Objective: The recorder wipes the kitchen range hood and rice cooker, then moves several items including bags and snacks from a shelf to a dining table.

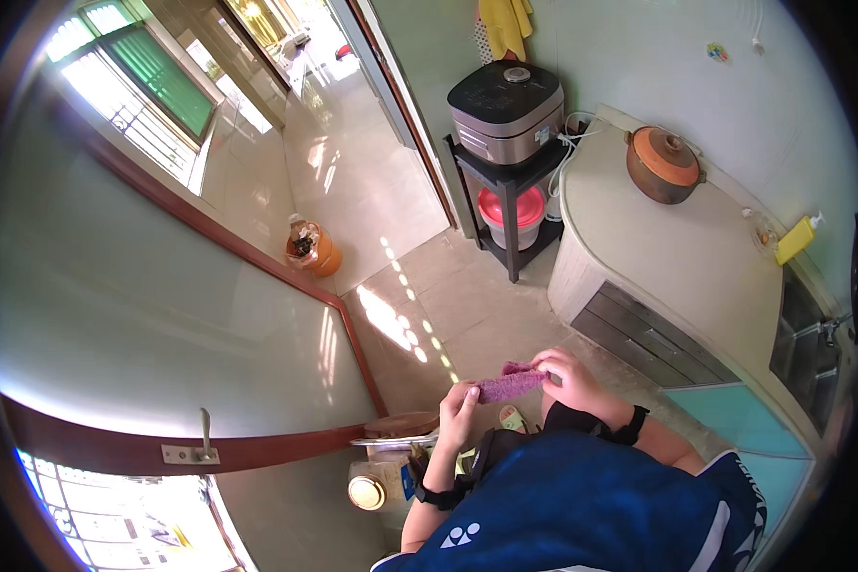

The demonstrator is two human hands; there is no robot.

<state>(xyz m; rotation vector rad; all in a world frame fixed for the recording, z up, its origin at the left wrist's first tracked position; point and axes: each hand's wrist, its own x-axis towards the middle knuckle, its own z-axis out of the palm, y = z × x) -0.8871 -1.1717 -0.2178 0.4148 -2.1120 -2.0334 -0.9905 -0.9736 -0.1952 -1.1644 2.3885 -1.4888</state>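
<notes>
A purple fuzzy cloth [511,387] is stretched between my two hands in front of my body. My left hand [460,409] pinches its left end, thumb on top. At the other end, my right hand [570,377] grips the cloth between thumb and fingers. The cloth looks folded into a narrow strip, with a loose part sticking up near the right hand. Both hands are above the tiled floor [465,307], and a green slipper [513,418] shows below the cloth.
A counter [676,243] on the right holds a clay pot [665,164], a yellow pump bottle [799,239] and a sink [804,343]. A rice cooker [506,111] stands on a black rack [508,189]. To the left are an orange bin [323,254], a door [186,286] and a round wooden board [400,425].
</notes>
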